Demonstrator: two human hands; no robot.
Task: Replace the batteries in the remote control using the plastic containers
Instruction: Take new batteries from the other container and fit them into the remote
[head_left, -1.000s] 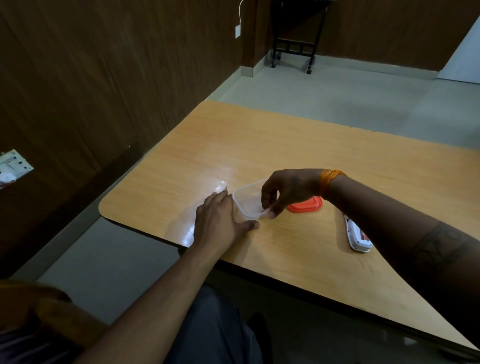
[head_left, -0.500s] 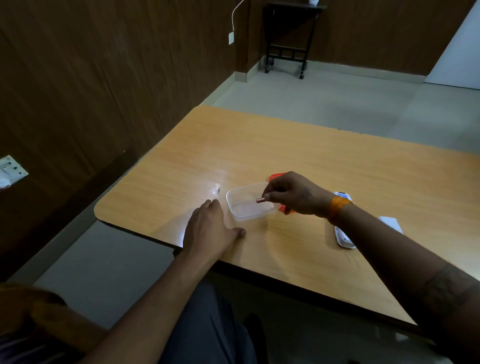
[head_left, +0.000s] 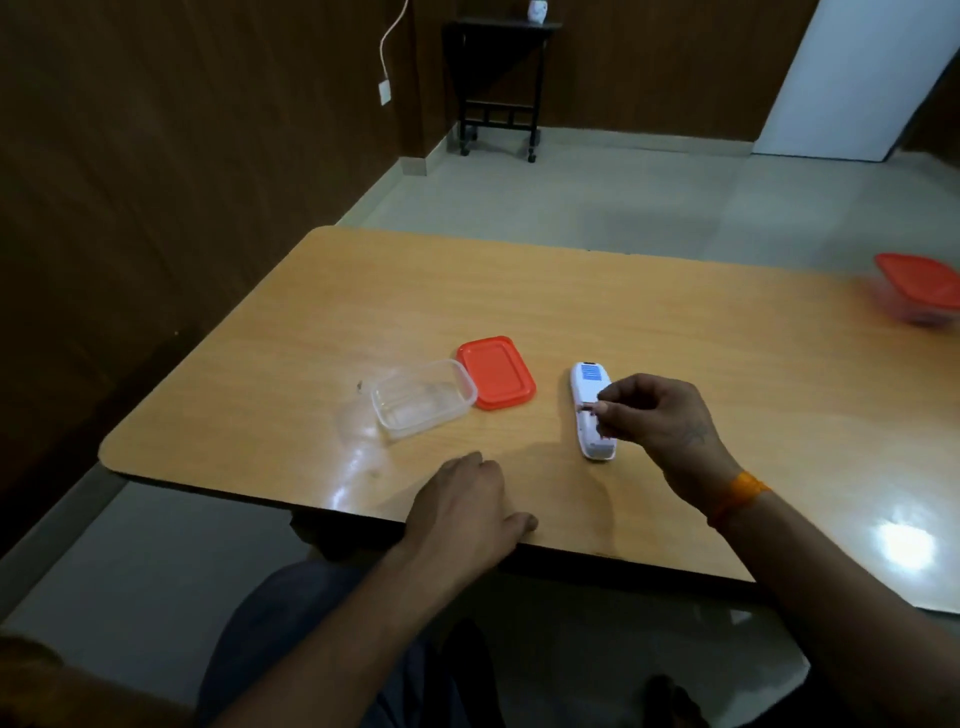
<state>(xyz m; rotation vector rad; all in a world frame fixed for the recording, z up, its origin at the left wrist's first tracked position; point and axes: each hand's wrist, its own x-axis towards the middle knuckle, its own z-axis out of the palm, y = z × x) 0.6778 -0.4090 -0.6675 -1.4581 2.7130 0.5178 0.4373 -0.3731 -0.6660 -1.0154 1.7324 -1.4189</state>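
The right hand hangs over the white remote control lying back-up near the middle of the wooden table, its grip pinched on a small dark-ended thing, likely a battery, too blurred to confirm, and the hand hides the remote's open bay. Half a second ago that grip was at the clear plastic container; now it is at three o'clock of it, beyond the loose orange lid, while the left hand has slid back to the table's near edge, fingers loosely spread, holding nothing. At far two o'clock an orange-lidded second container is cut off and smeared; the remote's blue label is unreadable.
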